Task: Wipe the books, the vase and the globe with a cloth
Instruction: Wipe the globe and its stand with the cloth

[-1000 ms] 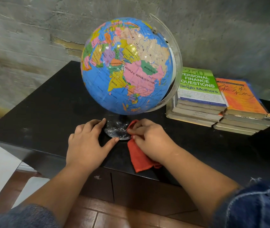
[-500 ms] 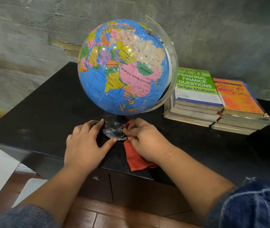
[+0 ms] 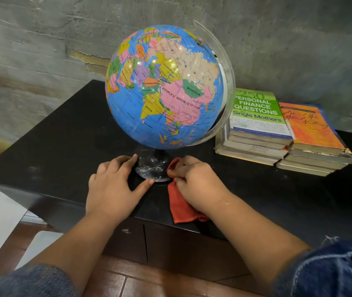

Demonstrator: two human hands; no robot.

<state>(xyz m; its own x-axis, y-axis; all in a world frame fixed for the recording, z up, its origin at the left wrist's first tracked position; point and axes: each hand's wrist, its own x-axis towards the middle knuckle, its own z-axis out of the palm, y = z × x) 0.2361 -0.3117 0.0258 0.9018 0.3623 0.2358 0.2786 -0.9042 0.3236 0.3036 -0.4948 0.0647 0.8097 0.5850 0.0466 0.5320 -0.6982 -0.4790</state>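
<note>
Denim sleeves are cut off at the frame bottom. Left hand lies flat on the black cabinet, fingers spread, thumb and index bracketing the left of the base, thumb tip on its rim. Right hand is curled, pinching the red cloth against the base's right edge; it covers most of the cloth. Base speckled white. Globe hides the base's rear. Its clear arc overlaps the books, two stacks on the right. Orange cover's title is unreadable.
</note>
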